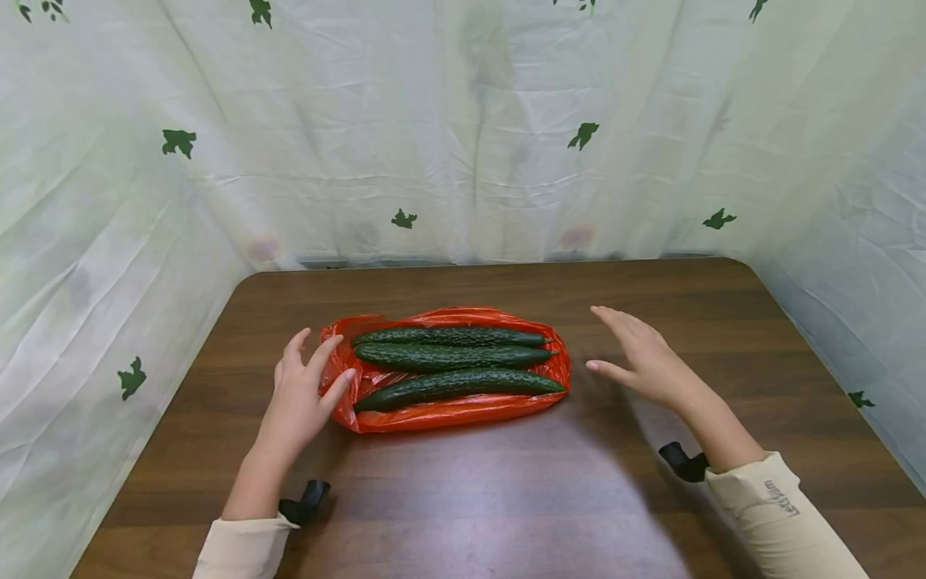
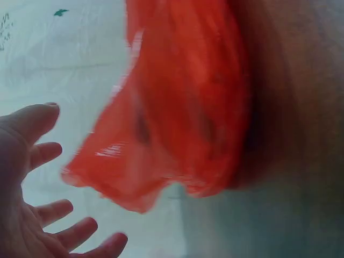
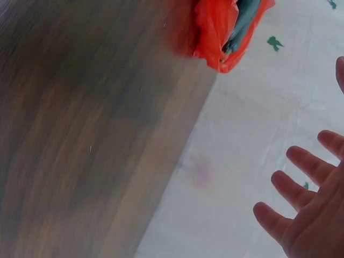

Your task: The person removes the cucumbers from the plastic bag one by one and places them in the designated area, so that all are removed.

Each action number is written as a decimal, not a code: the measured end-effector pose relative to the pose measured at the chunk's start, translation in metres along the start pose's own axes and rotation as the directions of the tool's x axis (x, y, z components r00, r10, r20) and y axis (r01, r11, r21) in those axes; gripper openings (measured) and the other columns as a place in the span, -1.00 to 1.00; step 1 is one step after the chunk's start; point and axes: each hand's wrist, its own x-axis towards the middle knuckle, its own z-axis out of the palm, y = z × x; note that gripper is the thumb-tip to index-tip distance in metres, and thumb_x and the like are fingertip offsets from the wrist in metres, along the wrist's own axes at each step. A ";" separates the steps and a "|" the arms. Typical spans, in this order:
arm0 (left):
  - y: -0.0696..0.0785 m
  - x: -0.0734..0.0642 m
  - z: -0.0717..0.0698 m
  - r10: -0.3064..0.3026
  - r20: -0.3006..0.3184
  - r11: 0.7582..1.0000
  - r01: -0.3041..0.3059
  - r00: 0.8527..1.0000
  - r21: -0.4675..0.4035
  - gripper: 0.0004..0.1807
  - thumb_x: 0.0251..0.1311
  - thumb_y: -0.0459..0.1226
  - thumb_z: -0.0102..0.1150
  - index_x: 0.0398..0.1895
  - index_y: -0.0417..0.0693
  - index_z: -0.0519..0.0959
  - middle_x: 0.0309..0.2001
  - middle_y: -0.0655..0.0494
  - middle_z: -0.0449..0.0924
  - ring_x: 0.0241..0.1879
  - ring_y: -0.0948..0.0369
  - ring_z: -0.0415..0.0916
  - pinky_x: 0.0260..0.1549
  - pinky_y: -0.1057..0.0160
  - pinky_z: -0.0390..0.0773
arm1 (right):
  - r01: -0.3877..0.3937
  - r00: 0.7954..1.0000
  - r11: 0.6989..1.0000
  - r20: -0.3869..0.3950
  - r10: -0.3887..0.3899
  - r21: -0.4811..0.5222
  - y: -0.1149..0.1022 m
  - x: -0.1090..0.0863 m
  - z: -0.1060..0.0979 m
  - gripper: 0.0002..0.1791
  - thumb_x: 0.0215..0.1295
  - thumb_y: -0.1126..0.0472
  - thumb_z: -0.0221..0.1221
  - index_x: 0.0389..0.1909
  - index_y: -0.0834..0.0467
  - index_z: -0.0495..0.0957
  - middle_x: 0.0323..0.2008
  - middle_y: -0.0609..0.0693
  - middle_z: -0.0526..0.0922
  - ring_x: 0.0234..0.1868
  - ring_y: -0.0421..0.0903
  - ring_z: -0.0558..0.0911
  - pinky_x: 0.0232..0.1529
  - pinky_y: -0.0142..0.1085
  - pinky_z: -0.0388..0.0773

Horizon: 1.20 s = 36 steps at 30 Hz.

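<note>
Well, nearest of all, two cream sleeves (image 1: 242, 551) are coming in from below, where the frame is cutting off the near edge of the worktop (image 1: 492, 482). Beyond them, the left hand (image 1: 300, 394) is spreading wide, its thumb and forefinger overlapping the left end of a red plastic bag (image 1: 463, 411) in the head view, though the left wrist view is showing a gap. The right hand (image 1: 644, 362) is also opening wide, hovering just off the bag's right end. Between the hands, closer to the worktop's far edge than to its right edge, the bag is cradling three cucumbers (image 1: 448, 356) side by side. In the left wrist view it is blurring, the cucumbers barely showing as dark patches; in the right, the top border is cropping it. Behind the far edge, pale sheeting (image 1: 434, 121) is hanging.
</note>
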 end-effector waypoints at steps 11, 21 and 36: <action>-0.026 0.000 0.008 -0.157 0.225 0.907 0.231 0.961 -0.352 -0.46 0.20 -0.02 0.03 0.19 -0.09 0.32 0.23 -0.31 0.03 0.14 -0.20 0.08 -0.05 -0.21 0.30 | -0.026 0.999 0.993 0.030 0.022 0.117 -0.014 0.007 0.013 -0.16 0.12 -0.08 0.18 0.35 0.09 0.02 0.28 0.14 0.13 0.26 0.16 0.10 0.16 0.15 0.01; -0.037 -0.003 0.015 -0.154 0.367 0.756 0.349 0.917 -0.553 -0.48 0.21 -0.18 0.07 0.22 -0.13 0.27 0.14 -0.24 0.24 -0.01 -0.07 0.34 -0.19 0.35 0.48 | 0.038 0.998 0.976 0.049 -0.050 0.215 -0.030 0.018 0.028 -0.18 0.14 -0.16 0.11 0.34 0.11 0.06 0.28 0.06 0.15 0.26 0.08 0.12 0.17 0.08 0.07; -0.041 -0.005 0.017 -0.140 0.336 0.734 0.326 0.931 -0.596 -0.43 0.13 -0.33 0.15 0.23 -0.18 0.24 0.17 -0.27 0.17 0.06 -0.10 0.26 -0.19 0.49 0.41 | -0.042 0.986 0.922 0.163 -0.023 0.386 -0.040 0.032 0.058 -0.25 0.14 -0.05 0.17 0.32 0.04 0.11 0.07 0.05 0.38 0.06 -0.01 0.39 0.00 -0.05 0.37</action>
